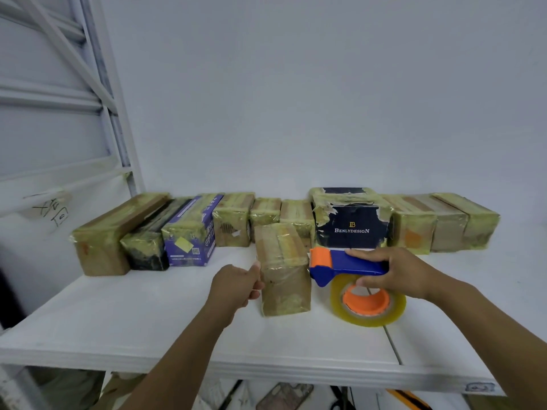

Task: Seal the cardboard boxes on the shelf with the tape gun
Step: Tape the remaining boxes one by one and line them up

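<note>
A small cardboard box (282, 269) wrapped in yellowish tape stands on the white shelf (148, 315), pulled forward from the row. My left hand (236, 284) grips its left side, thumb at the upper edge. My right hand (396, 272) holds the blue handle of the tape gun (346, 264), whose orange roller end touches the box's right top edge. The clear-yellow tape roll (368, 304) on its orange hub hangs under the handle and rests near the shelf.
A row of taped boxes lines the back wall, among them a purple box (189, 235) and a dark blue printed box (350, 223). A white rack upright (118, 113) stands at the left. Objects lie on the floor below the shelf edge.
</note>
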